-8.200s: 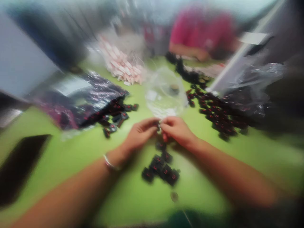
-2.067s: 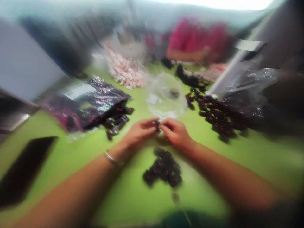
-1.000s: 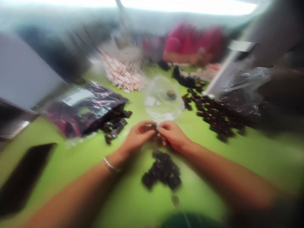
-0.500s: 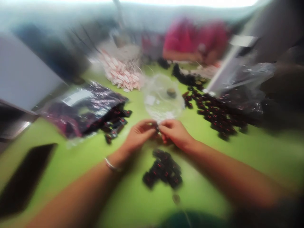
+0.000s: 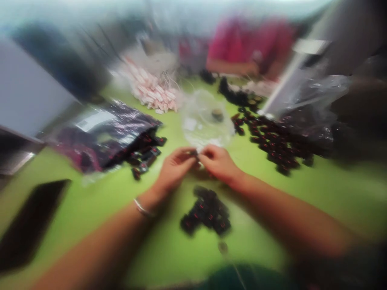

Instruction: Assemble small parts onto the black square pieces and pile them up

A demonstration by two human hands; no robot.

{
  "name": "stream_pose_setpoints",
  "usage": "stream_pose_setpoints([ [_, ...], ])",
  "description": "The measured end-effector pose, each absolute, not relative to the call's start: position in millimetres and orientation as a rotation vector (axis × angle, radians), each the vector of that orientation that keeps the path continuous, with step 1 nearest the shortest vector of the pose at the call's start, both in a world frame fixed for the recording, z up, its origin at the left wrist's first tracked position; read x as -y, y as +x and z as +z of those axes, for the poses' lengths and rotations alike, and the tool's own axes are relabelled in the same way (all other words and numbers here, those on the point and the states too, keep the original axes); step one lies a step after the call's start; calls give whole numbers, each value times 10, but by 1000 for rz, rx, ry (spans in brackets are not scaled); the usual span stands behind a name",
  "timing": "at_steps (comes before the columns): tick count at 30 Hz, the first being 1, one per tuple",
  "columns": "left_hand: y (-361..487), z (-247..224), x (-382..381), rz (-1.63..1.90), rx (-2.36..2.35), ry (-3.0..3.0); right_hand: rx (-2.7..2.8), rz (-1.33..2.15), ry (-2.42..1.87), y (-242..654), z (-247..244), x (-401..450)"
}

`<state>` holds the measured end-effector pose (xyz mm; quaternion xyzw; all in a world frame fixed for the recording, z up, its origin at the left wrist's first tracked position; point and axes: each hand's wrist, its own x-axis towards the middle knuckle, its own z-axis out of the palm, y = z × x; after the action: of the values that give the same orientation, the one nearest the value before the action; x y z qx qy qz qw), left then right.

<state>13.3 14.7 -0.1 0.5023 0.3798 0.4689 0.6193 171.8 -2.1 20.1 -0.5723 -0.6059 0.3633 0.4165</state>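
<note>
My left hand (image 5: 178,165) and my right hand (image 5: 218,163) meet over the green table, fingertips pinched together. Between them is a small dark piece (image 5: 194,153), mostly covered by the fingers; its kind cannot be made out. Just beyond the fingers lies a round clear plastic bag (image 5: 205,121) holding small pale bits and a dark round item. Nearer to me, below the hands, rests a small pile of black parts with red marks (image 5: 208,213). A silvery bracelet circles my left wrist.
At left lies a plastic bag of black parts (image 5: 111,129), some spilling out, and a dark flat slab (image 5: 32,221). Pink-white pieces (image 5: 157,94) are heaped behind. More black parts (image 5: 275,147) spread at right beside clear plastic (image 5: 320,100). A person in pink (image 5: 250,46) sits opposite.
The whole view has shifted slightly. My hands stay pinched together in nearly the same place, with the right fingers moved a little. The piles look the same.
</note>
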Motion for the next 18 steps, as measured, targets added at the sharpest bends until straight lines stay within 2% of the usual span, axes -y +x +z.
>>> stream_pose_setpoints([
  [2,85,-4,-224,1184,-878,1073,1399,959,-1497,1828,228,-38],
  [6,13,-26,-338,1340,-908,1008,1584,670,-1589,2014,149,-157],
  [11,22,-68,-341,1311,-909,1014,1997,386,-1601,2008,-18,-195],
  [18,51,-87,-297,1245,-895,1051,2155,197,-1786,1878,-33,-220],
])
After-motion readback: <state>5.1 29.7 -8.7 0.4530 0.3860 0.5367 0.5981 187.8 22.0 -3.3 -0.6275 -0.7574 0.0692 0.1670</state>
